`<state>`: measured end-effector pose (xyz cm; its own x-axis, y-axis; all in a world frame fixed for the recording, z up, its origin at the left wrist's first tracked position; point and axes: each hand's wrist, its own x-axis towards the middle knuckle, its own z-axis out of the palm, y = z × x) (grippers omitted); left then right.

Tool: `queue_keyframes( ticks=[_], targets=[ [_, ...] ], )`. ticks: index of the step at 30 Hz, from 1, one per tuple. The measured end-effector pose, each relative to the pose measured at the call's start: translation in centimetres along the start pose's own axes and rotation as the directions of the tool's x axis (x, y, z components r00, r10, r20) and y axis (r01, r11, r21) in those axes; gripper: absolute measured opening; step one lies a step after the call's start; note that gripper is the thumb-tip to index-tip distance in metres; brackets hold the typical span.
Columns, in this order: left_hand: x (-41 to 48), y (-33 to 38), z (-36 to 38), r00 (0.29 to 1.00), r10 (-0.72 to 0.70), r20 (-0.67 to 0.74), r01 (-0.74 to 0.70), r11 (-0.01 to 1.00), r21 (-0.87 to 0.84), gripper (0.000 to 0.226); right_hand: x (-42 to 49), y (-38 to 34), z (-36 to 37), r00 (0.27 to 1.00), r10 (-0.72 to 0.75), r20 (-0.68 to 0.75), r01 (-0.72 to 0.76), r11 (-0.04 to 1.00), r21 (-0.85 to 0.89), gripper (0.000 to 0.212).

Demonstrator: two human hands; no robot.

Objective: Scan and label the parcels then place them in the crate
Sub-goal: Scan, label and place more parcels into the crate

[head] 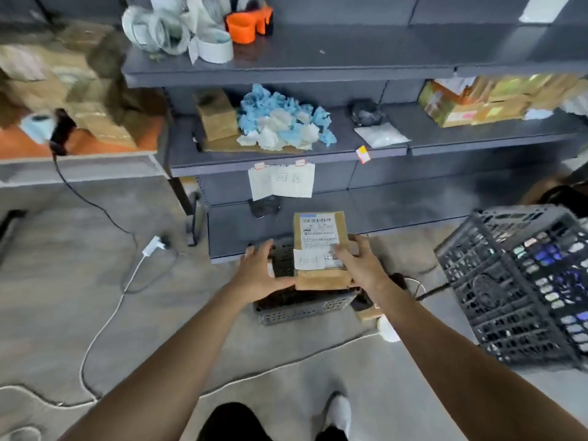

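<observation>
Shelf edge (229,254) close behind parcel (318,230), crate (286,310)

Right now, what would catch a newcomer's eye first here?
First the brown parcel with white labels at centre, over a small dark crate on the floor: the right hand grips its right side, the left hand is spread at its left edge. Then the crumpled blue and white heap on the middle shelf, and the large dark crate at right.

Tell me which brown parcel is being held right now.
The white-labelled parcel low at centre: the right hand grips it, the left hand touches its corner. The shelf box and table parcels lie untouched.
</observation>
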<state>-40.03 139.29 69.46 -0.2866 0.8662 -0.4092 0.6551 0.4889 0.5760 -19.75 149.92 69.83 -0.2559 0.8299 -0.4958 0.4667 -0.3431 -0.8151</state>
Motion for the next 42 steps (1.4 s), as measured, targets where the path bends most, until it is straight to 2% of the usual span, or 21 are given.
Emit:
queue_keyframes(
  ticks=[4,7,10,12,16,21,25,30,35,42],
  targets=[
    [3.0,-0.1,0.4,0.997,-0.064,-0.034,0.064,0.998,0.001,0.112,4.2,-0.7,-0.4,0.998,0.011,0.057,-0.008,0.999,-0.049,0.048],
    [6.0,-0.5,1.2,0.997,-0.078,-0.023,0.078,0.997,0.003,0.110,8.3,-0.1,0.4,0.998,0.024,0.060,-0.016,0.992,-0.126,0.060],
    [10.3,-2.0,2.5,0.995,-0.098,-0.022,0.098,0.995,0.003,0.109,12.6,1.2,1.8,0.998,0.008,0.062,0.004,0.980,-0.197,0.058],
    [13.7,-3.7,4.0,0.992,-0.119,-0.035,0.119,0.993,0.014,0.108,15.9,2.7,2.8,0.999,0.020,0.050,-0.007,0.972,-0.235,0.065],
    [21.5,-8.7,9.7,0.985,-0.166,-0.053,0.170,0.982,0.078,0.107,24.6,8.8,5.3,0.996,0.070,0.056,-0.051,0.957,-0.285,0.054],
    [31.8,-16.5,21.4,0.978,-0.204,-0.032,0.207,0.972,0.115,0.106,36.8,21.0,9.3,0.993,0.086,0.083,-0.055,0.944,-0.325,0.062],
    [37.9,-22.4,29.6,0.970,-0.243,-0.001,0.241,0.960,0.141,0.118,45.2,30.2,13.3,0.985,0.110,0.134,-0.051,0.924,-0.380,0.062],
    [44.1,-28.1,35.7,0.966,-0.257,0.032,0.243,0.943,0.226,0.130,53.5,38.9,18.1,0.981,0.125,0.151,-0.060,0.925,-0.374,0.065],
    [48.5,-31.4,39.0,0.951,-0.311,0.006,0.289,0.892,0.347,0.134,59.2,43.6,21.6,0.972,0.101,0.211,-0.011,0.921,-0.388,0.063],
    [51.4,-33.4,40.4,0.961,-0.273,-0.031,0.260,0.864,0.432,0.133,62.8,44.9,24.2,0.952,0.089,0.293,0.068,0.872,-0.485,0.059]
  ],
)
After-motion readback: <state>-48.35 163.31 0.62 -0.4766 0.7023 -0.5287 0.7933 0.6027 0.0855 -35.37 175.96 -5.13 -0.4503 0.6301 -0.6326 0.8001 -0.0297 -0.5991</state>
